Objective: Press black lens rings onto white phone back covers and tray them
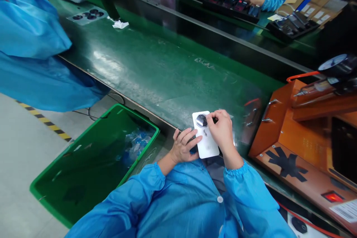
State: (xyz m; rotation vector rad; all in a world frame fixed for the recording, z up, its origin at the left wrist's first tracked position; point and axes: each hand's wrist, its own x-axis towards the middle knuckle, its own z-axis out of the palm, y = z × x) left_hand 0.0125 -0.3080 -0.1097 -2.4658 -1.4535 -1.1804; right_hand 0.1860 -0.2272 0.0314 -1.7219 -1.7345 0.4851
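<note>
A white phone lies back side up and slightly tilted at the table's front edge, close to my body. It has a round, shiny dark camera module near its upper end and small dark print below that. My left hand holds the phone by its left edge, fingers reaching onto the back and the thumb partly hidden. At the right rim of the camera module, my right hand is closed in a pinch with thumb and index finger. Whatever lies between those fingertips is too small to make out.
A green bin with clear and blue plastic scraps stands at my left below the green table. An orange machine with a gauge is on the right. Co-workers in blue sleeves are at far left and across. Round dark parts lie on a sheet.
</note>
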